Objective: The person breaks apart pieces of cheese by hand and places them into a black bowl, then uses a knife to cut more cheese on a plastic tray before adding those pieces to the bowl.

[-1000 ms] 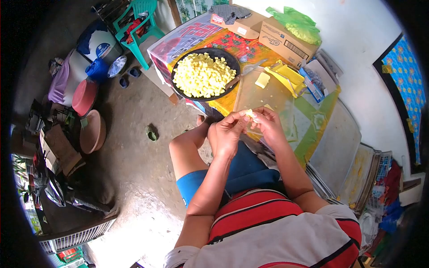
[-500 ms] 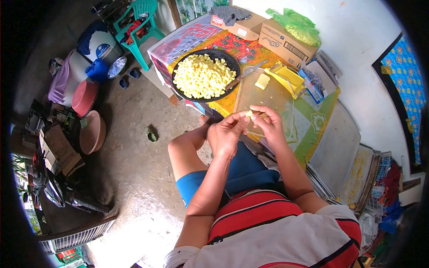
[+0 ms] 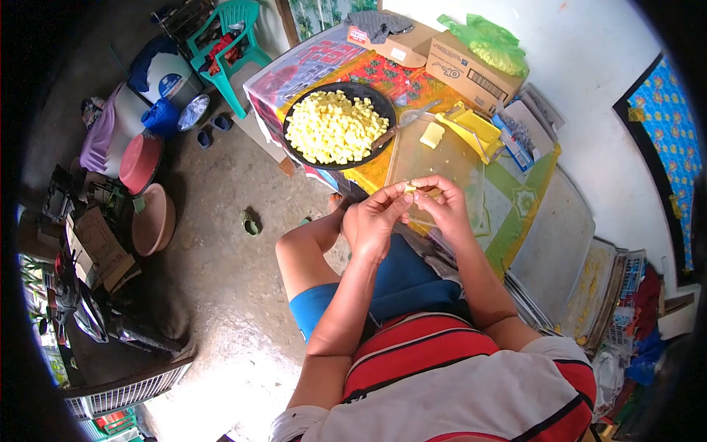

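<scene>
Both my hands meet over the near edge of a translucent board [image 3: 420, 162]. My left hand [image 3: 379, 217] and my right hand [image 3: 444, 206] pinch a small pale yellow piece [image 3: 410, 188] between their fingertips. A larger yellow block [image 3: 432, 135] lies on the board. Left of it, a round black tray [image 3: 294, 151] holds a heap of small yellow pieces [image 3: 331, 125]. A knife [image 3: 401, 127] rests across the tray's right rim and the board. The yellow device [image 3: 471, 131] stands at the board's far right corner.
Cardboard boxes [image 3: 468, 74], one under a green bag [image 3: 490, 44], stand at the table's back. A blue and white box [image 3: 515, 140] is at the right. Stacked trays [image 3: 549, 236] lie beside my right arm. A green chair [image 3: 234, 55] and basins [image 3: 153, 219] are on the left.
The fingertips of both my hands have shifted slightly around the small yellow piece. My left knee has moved a little to the left.
</scene>
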Demonstrator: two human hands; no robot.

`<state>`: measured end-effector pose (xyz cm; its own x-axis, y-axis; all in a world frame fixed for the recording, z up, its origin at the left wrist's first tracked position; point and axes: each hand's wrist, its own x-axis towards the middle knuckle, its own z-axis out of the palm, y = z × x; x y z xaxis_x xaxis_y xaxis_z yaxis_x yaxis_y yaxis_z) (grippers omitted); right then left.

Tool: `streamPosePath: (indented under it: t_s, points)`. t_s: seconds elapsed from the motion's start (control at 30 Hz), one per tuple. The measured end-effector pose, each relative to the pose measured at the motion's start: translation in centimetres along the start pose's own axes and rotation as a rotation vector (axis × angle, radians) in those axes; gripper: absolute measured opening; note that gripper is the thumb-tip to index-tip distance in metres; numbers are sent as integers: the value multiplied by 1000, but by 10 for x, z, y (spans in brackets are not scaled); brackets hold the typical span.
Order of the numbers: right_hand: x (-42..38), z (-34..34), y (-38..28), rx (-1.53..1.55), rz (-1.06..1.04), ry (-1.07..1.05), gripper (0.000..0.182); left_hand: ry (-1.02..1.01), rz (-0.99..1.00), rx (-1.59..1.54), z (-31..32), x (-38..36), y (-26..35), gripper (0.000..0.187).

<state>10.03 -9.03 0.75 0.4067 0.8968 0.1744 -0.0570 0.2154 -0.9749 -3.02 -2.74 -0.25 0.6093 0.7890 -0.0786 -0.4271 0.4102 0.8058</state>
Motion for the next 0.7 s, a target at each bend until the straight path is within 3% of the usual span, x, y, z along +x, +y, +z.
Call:
streamPosePath:
  t_s: [0.5, 0.7]
  points:
    - [-3, -18, -6, -36, 77, -11, 22, -41, -7, 50, 7, 3, -5, 16]
    - [-1, -21, 2, 162, 195, -11, 25, -33, -164, -61, 1, 1, -2, 19]
